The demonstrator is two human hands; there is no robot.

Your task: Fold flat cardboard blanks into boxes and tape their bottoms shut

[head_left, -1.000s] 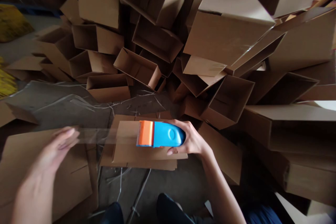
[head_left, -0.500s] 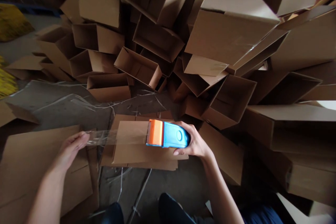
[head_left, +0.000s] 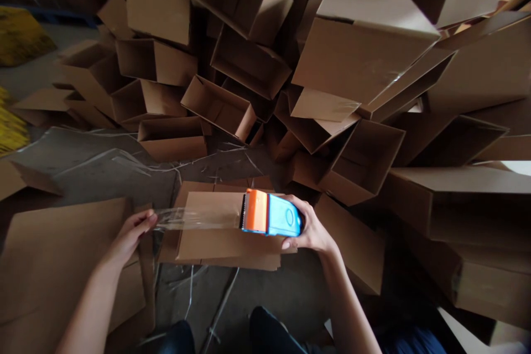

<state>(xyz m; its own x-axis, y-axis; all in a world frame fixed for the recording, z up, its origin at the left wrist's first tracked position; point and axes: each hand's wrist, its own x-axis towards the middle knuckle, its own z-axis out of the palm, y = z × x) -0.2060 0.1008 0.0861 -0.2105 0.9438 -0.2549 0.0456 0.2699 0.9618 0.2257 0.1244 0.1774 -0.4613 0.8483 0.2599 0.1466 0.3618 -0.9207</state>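
My right hand (head_left: 309, 225) grips a blue and orange tape dispenser (head_left: 271, 213), its toothed cutting edge facing left. From it a strip of clear packing tape (head_left: 199, 218) stretches leftward. The strip's far end is pinched between the thumb and fingers of my left hand (head_left: 139, 228). Under the tape and the dispenser lies a folded cardboard box (head_left: 228, 248), with more flaps of cardboard showing around it. Whether the tape touches the cardboard I cannot tell.
Several open cardboard boxes (head_left: 218, 108) are heaped ahead and to the right. Flat cardboard (head_left: 62, 249) lies at the left. Loose strapping (head_left: 120, 155) is strewn over the concrete floor (head_left: 298, 282). Yellow sacks (head_left: 20, 36) sit at the far left.
My left hand has moved right with the tape end, closer to the dispenser. The dispenser in my right hand has shifted slightly right and turned a little.
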